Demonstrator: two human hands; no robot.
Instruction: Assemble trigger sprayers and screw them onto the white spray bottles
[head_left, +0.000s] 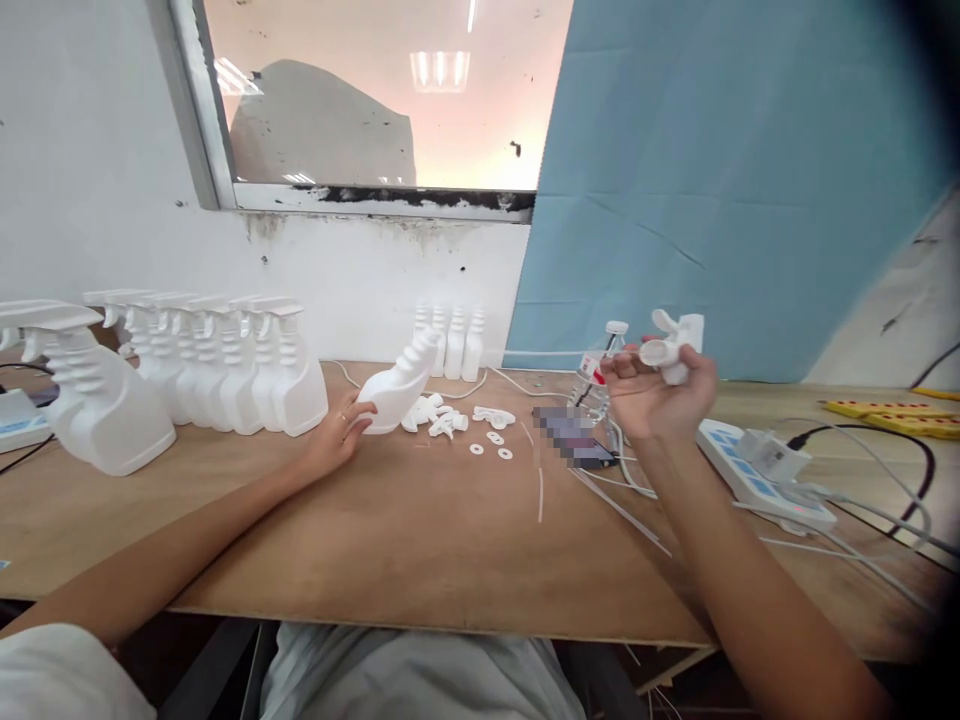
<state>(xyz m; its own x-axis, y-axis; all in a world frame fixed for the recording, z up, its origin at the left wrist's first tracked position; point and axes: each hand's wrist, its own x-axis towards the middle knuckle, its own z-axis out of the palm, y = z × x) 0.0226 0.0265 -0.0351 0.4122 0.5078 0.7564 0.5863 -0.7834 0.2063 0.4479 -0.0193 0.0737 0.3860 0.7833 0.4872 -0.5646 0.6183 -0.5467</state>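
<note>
My left hand (337, 436) is closed on the lower part of a white bottle (391, 398), which tilts to the right and has no spray head on it. Raised at the right, my right hand (667, 390) holds a white spray head (681, 342) between its fingers. Beside the tilted bottle lies a small pile of white spray heads (448, 422), with another spray head (493, 415) to its right. Several flat white rings (477, 449) rest on the wooden table (420, 540) in front of them.
Bottles with spray heads (232, 385) stand in rows at the left. Several bare bottles (472, 345) stand by the wall. A phone (574, 437), a clear water bottle (592, 385), thin tubes (622, 512), cables and a power strip (757, 480) lie towards the right.
</note>
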